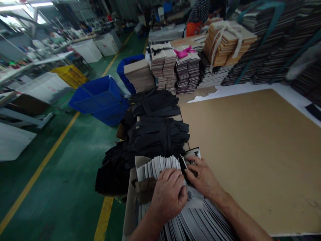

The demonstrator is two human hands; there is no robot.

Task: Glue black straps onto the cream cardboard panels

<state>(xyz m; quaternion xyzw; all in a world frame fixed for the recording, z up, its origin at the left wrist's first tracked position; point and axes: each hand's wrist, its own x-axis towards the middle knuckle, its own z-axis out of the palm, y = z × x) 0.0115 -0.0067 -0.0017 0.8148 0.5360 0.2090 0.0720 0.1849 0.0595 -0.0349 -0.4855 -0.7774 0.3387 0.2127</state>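
Note:
Many thin grey-white strips (184, 226) stand packed on edge in an open box (129, 204) at the bottom centre. My left hand (169, 192) lies over the strips with its fingers curled together; what is under the fingertips is hidden. To its right, my right hand (202, 175) reaches to the box's far right corner, fingers bent around the edge of a dark, pale-edged piece (184, 164). A pale slip with dark marks (194, 198) lies on the strips between the hands. Brown wrapping (144, 190) sits left of my left hand.
Tied bundles of black strips (160, 135) lie beyond the box. A large brown board (250, 147) covers the table at right. Stacked boards (188, 72) and a tied stack (228, 43) stand behind. A blue bin (100, 100) is at left. A person (199, 15) stands at the back.

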